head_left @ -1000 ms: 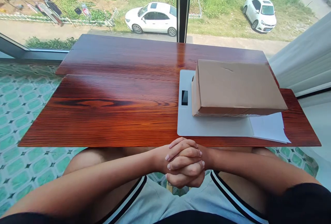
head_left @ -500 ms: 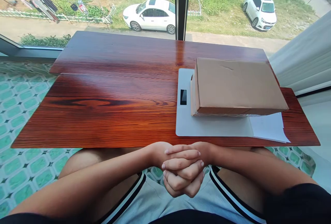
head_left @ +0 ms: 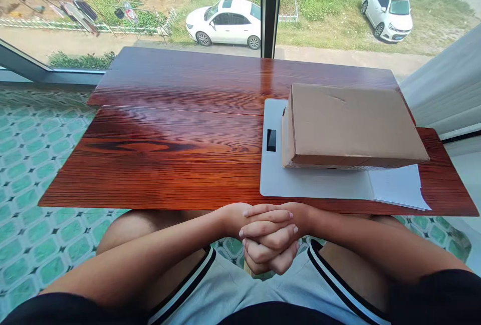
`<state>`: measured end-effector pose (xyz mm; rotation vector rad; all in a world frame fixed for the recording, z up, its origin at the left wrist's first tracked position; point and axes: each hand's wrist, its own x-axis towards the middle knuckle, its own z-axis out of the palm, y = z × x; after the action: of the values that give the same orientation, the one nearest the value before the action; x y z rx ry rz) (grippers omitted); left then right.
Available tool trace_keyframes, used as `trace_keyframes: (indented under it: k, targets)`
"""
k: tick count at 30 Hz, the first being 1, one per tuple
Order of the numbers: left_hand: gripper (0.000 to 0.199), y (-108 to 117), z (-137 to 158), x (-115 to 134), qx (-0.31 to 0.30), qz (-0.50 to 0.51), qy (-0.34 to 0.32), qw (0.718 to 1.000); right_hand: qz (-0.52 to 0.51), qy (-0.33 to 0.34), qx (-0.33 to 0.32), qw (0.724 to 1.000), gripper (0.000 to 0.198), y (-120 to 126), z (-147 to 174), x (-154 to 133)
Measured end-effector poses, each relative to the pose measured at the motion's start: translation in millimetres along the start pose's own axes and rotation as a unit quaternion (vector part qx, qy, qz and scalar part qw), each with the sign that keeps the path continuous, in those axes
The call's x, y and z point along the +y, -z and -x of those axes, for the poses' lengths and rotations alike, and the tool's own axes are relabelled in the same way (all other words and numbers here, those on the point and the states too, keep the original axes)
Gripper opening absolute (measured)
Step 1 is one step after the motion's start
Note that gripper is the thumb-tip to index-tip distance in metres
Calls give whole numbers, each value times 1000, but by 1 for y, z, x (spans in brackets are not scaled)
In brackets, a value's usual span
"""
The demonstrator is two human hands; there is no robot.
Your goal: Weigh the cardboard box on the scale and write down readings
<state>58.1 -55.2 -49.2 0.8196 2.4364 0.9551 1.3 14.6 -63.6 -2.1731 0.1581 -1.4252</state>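
My left hand and my right hand are clasped together, fingers interlaced, just beyond the near edge of the wooden table. Nothing shows between them apart from each other's fingers, though the palms are hidden. Beyond my right hand, on the table's right half, a closed brown cardboard box rests on a flat white scale with a small dark display. Neither hand touches the box or the scale.
White paper sheets stick out from under the box at the right. A pale curtain hangs past the table's right end. My legs are under the near edge. Behind the far edge stands a window with a dark frame post.
The view has turned slightly left, so the table, box and scale appear a little farther right. My hands stay clasped in the same place.
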Motion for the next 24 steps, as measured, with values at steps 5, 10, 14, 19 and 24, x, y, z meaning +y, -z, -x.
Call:
trace_keyframes:
  k: [5, 10, 14, 19, 24]
  targets:
    - [64, -23, 3, 1, 233, -61, 85, 967, 8, 40, -25, 999, 34, 4, 3, 7]
    - [63, -31, 3, -5, 181, -26, 112, 977, -24, 72, -48, 996, 39, 5, -1, 15]
    - [61, -45, 3, 4, 277, -22, 298, 913, -10, 73, -65, 995, 47, 7, -2, 20]
    - [53, -32, 3, -10, 202, 303, 488, 793, -14, 78, -64, 995, 48, 8, -1, 26]
    - [36, 11, 1, -52, -237, 698, 294, 608, 4, 113, -60, 992, 44, 8, -3, 28]
